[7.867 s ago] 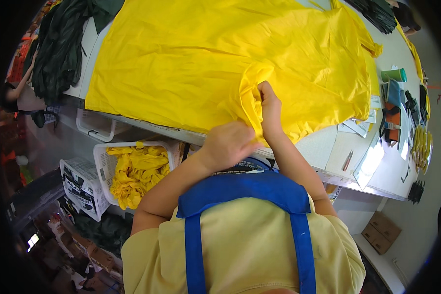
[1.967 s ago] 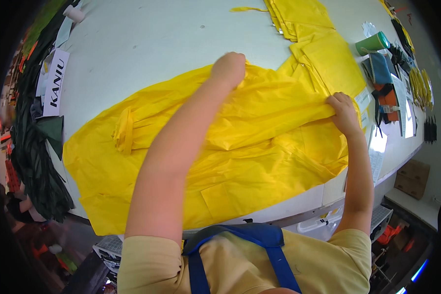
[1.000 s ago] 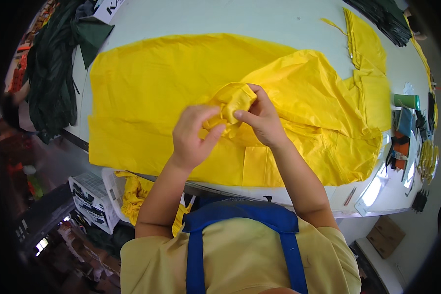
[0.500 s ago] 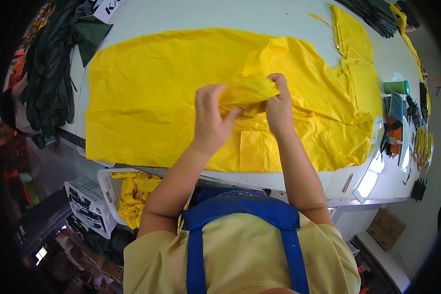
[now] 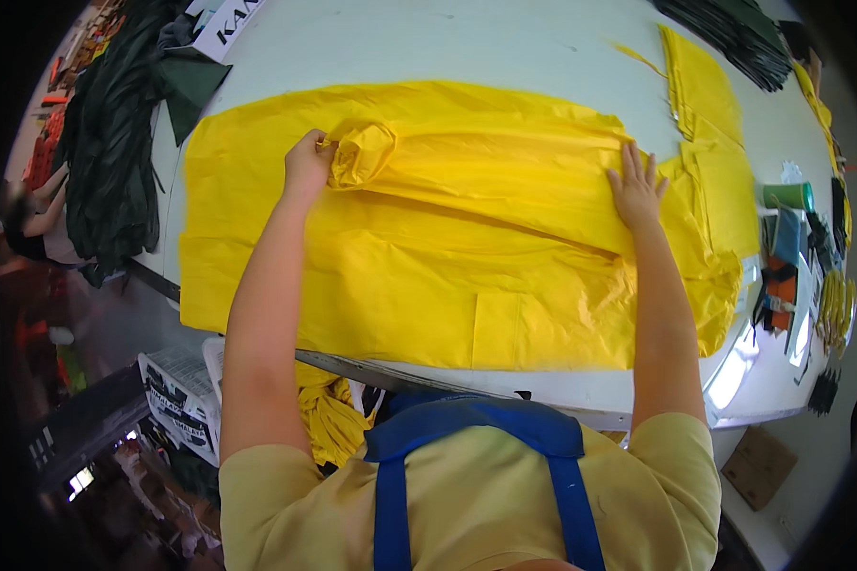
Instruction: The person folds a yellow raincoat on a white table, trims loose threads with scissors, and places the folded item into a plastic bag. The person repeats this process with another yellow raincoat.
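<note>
A large yellow garment (image 5: 428,285) of shiny sheet material is spread over the white table (image 5: 448,38), with a square pocket near its front edge. My left hand (image 5: 307,167) grips the bunched end of a yellow sleeve (image 5: 514,171), whose round opening faces left. The sleeve stretches rightward across the garment. At its other end my right hand (image 5: 638,188) lies flat on the cloth with fingers spread.
More folded yellow cloth (image 5: 714,162) lies at the right, by a green cylinder (image 5: 788,196) and small tools. Dark green cloth (image 5: 114,143) hangs at the far left near another person. A crate holds yellow cloth (image 5: 331,414) below the table edge.
My hands have moved apart. The left went left, drawing the sleeve out lengthwise; the right let go of the bunched cloth and moved right to lie flat.
</note>
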Demonstrator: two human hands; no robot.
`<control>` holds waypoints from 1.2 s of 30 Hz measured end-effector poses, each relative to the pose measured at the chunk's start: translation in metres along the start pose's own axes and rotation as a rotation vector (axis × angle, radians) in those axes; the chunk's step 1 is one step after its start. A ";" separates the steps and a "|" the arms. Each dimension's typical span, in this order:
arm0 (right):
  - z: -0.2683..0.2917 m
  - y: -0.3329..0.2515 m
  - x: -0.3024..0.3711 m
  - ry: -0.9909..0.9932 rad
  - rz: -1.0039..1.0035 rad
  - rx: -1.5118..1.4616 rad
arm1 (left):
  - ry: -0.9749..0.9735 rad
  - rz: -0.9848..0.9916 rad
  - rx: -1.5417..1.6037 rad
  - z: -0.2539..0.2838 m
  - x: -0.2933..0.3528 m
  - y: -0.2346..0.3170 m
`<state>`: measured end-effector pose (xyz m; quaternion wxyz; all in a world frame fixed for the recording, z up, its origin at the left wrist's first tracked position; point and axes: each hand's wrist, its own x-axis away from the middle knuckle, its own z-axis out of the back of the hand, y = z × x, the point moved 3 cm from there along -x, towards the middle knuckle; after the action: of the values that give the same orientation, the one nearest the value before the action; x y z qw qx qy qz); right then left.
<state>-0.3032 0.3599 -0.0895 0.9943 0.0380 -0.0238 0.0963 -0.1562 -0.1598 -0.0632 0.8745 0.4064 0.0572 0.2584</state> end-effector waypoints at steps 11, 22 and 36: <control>0.020 -0.045 -0.037 0.313 0.397 0.091 | 0.320 -0.550 -0.309 -0.035 0.073 0.074; 0.002 -0.038 -0.072 0.076 0.184 -0.026 | -0.043 -0.091 0.057 0.018 -0.037 0.004; 0.018 -0.017 -0.105 -0.129 0.259 -0.223 | 0.316 -0.545 -0.759 -0.034 -0.114 0.019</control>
<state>-0.4038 0.3214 -0.0785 0.9680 -0.0699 -0.1029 0.2178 -0.2726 -0.1834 -0.0837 0.9773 -0.0150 0.1953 0.0811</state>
